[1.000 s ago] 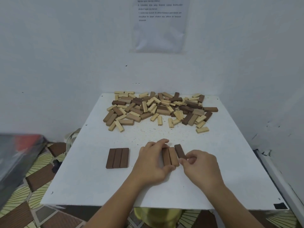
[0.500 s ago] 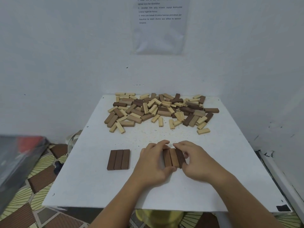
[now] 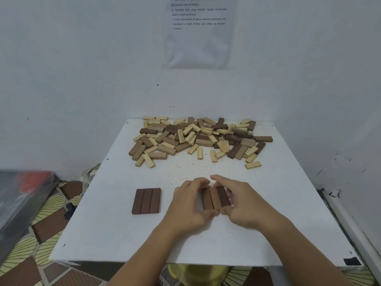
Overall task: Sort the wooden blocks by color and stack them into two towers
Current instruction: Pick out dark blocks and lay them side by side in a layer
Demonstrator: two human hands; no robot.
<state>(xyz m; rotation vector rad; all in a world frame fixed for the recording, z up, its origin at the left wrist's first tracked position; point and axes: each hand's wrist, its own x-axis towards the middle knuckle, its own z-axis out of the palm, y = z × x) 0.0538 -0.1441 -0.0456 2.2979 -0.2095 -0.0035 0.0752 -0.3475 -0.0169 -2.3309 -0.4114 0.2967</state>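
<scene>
both hands are squaring up a base layer: the left hand (image 3: pixel 189 205) and right hand (image 3: pixel 245 205) curl round a row of three brown blocks (image 3: pixel 215 198) near the front of the white table (image 3: pixel 123 234), fingers on its far end and thumbs on its near end. a finished dark row (image 3: pixel 146 201) lies to its left. the next move likely calls for letting go without nudging, then reaching into the mixed pile (image 3: pixel 198 139) at the back.

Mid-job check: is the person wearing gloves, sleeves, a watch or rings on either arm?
No. The left hand and right hand are ungloved, and no rings show on the fingers. Both forearms are uncovered down to the frame's lower edge: no sleeves, watch or bracelet in view.
</scene>
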